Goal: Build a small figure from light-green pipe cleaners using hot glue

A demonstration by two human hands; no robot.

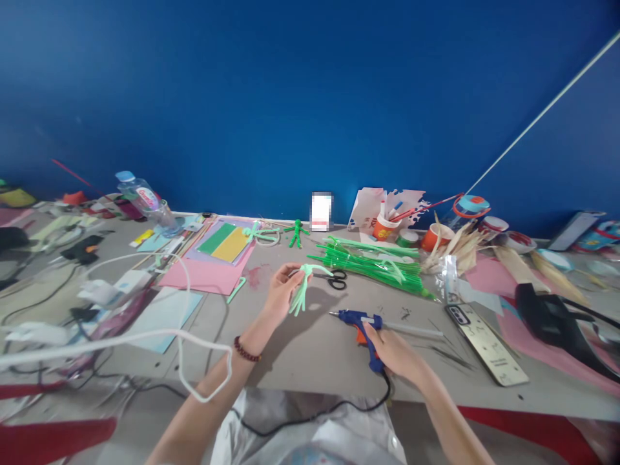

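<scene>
My left hand (283,287) is closed on a pale green pipe-cleaner figure (301,292), its several strands hanging down and one reaching to the right. My right hand (394,352) grips the handle of a blue glue gun (361,318) with an orange trigger. The gun's nozzle points left towards the figure but stays apart from it, and a clear glue stick (411,328) sticks out of its back. Behind my left hand lie black-handled scissors (338,279). A bundle of bright green pipe cleaners (372,266) rests farther back, and a finished-looking green figure (296,233) stands near the wall.
A phone (487,345) lies to the right of my right hand. Coloured sheets (208,266) and a plastic bottle (143,196) are at the left. An orange cup of pens (385,227) stands at the back. A white cable (181,336) loops across my left forearm.
</scene>
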